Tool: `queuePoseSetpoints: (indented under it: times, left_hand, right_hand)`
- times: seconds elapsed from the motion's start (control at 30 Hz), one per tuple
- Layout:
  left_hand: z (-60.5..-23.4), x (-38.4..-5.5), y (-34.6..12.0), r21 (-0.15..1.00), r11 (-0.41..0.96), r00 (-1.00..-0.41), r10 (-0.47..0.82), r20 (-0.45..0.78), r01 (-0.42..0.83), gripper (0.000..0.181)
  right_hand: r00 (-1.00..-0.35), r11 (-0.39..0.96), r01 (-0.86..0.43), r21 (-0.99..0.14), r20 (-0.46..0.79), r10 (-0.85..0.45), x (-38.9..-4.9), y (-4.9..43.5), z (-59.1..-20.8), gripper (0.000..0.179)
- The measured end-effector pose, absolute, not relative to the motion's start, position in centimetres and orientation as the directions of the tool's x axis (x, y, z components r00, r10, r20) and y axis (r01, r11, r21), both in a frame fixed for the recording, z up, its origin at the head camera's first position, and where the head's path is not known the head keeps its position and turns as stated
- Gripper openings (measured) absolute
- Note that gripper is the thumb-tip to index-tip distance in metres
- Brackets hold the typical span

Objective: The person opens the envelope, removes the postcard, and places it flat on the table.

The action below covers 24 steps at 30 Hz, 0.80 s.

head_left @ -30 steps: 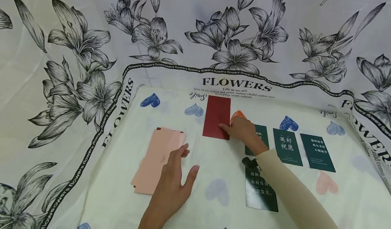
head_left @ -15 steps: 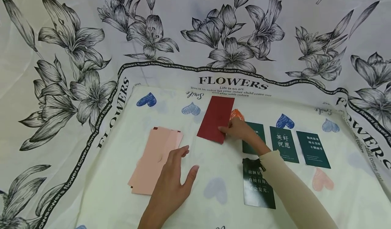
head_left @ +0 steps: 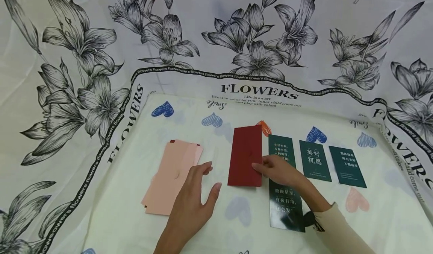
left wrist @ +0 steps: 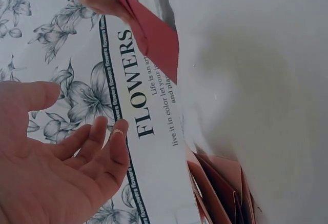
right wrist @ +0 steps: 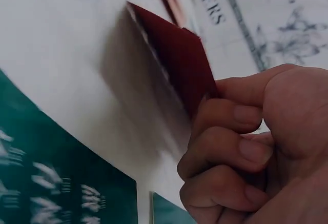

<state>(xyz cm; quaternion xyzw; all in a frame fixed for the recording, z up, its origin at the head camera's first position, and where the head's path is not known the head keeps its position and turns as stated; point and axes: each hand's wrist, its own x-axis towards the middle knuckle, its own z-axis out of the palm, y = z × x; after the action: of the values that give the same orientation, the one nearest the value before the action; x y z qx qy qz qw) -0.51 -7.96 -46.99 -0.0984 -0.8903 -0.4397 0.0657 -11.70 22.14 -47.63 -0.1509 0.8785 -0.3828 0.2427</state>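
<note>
My right hand [head_left: 284,171] pinches a red envelope [head_left: 244,152] by its right edge, thumb on the face turned up. In the right wrist view the red envelope [right wrist: 179,55] is tilted off the cloth, with the other fingers of the right hand [right wrist: 230,147] curled. My left hand [head_left: 191,199] holds nothing, its fingers loosely bent and thumb apart. It hovers by the right side of a stack of pink envelopes [head_left: 165,178] with dark red corners peeking out. Under and beyond the right hand lies a dark green card [head_left: 280,141] with white writing, partly covered.
Two more green cards, a middle one [head_left: 315,161] and a right one [head_left: 347,167], lie to the right. A nearer green card [head_left: 286,209] lies in front of the right hand. A cream cloth [head_left: 209,235] with printed hearts covers the surface; flower-printed fabric [head_left: 189,5] rises behind.
My right hand has drawn the red envelope nearer, first tilting it, then straightening it beside the green cards. The left hand has stayed almost in place.
</note>
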Motion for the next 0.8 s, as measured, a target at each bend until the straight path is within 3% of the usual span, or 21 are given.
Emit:
queuePoseSetpoints:
  times: [0.23, 0.4, 0.5, 0.63, 0.7, 0.8]
  left_hand:
    - [-46.9, -0.3, -6.7, 0.808, 0.569, -0.986, 0.138, 0.090, 0.153, 0.057]
    - [-46.6, 0.0, -5.3, 0.901, 0.428, -0.974, 0.228, -0.022, 0.079, 0.055]
    - [-46.4, 0.1, -4.5, 0.961, 0.271, -0.945, 0.325, -0.038, 0.054, 0.048]
    - [-46.2, 0.2, -3.6, 0.998, -0.048, -0.899, 0.438, -0.010, -0.035, 0.038]
    - [-46.0, 0.2, -3.1, 0.981, -0.174, -0.891, 0.454, 0.005, -0.083, 0.036]
    - [-45.7, 0.4, -2.5, 0.961, -0.254, -0.899, 0.438, 0.011, -0.111, 0.037]
  right_hand:
    - [-0.837, 0.522, -0.026, -0.852, -0.267, -0.478, -5.7, 23.7, -44.6, 0.029]
    - [-0.846, 0.451, 0.047, -0.891, -0.276, -0.456, -1.8, 23.2, -42.4, 0.033]
    - [-0.852, 0.435, 0.089, -0.896, -0.295, -0.433, 0.0, 22.9, -41.9, 0.034]
    - [-0.852, 0.432, 0.149, -0.890, -0.337, -0.400, 1.7, 22.6, -41.9, 0.036]
    - [-0.864, 0.445, 0.160, -0.881, -0.343, -0.368, 2.3, 22.3, -42.1, 0.035]
    - [-0.911, 0.506, 0.124, -0.854, -0.300, -0.282, 2.9, 21.8, -42.6, 0.029]
